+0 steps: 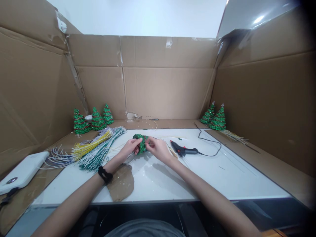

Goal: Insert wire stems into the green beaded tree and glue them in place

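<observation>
My left hand and my right hand meet over the white table, both gripping a small green sequined cone tree that lies tilted between them. The left fingers hold its lower side; the right fingertips pinch its right side. A black band sits on my left wrist. A black glue gun lies just right of my right hand, its cord curling away to the back.
Bundles of yellow, white and green wire stems lie at the left. Three finished trees stand back left, two more trees back right. A white power bank rests far left. Cardboard walls enclose the table; a brown cardboard scrap lies near the front edge.
</observation>
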Demonstrator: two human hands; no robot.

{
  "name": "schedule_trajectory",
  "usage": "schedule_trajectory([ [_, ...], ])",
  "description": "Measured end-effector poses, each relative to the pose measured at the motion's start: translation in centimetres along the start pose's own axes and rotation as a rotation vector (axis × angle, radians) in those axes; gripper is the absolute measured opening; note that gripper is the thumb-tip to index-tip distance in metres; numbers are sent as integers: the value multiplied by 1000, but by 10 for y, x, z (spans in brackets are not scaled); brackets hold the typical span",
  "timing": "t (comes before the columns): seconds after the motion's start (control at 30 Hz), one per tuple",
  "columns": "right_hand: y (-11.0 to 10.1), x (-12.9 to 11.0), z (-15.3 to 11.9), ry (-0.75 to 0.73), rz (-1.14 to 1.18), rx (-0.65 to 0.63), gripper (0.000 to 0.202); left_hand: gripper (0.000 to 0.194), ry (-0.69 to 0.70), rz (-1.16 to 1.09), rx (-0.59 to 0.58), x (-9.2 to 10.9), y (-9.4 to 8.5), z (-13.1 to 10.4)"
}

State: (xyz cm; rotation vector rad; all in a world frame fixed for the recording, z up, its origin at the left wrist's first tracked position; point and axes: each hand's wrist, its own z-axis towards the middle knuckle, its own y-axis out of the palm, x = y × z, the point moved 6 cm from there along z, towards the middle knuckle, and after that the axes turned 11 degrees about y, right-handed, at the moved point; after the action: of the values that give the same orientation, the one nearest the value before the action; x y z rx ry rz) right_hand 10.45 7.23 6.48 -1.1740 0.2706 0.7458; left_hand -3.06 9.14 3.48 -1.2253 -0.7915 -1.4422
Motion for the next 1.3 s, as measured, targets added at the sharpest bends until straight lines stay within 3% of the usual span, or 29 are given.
schedule_trajectory([
  [0.13, -1, 0, -1, -3, 22, -28, 13, 44, -16, -15, -15, -1, 0, 0],
  [0.37, 0, -1, -2, -57, -128, 72, 17, 45, -16, -1, -45, -4, 0, 1],
  [0.63, 0, -5, -1, -125, -247, -13, 14, 44, -4, -14, -24, -5, 0, 1],
  [0.77, 1, -7, -3, -93, -264, -6, 13, 37, -11, -124, -73, -1, 3, 0],
  [0.9, -3, -7, -4, -45, -236, -20, 20, 22, -105, -185, -110, -6, 7, 0],
  [1.07, 0, -6, -4, -102, -283, -91, 30, 11, -86, -68, -163, -8, 9, -1],
  [1.3, 19, 0, -5, -178, -246, -102, 34, 18, -6, 151, -214, -7, 3, -1],
])
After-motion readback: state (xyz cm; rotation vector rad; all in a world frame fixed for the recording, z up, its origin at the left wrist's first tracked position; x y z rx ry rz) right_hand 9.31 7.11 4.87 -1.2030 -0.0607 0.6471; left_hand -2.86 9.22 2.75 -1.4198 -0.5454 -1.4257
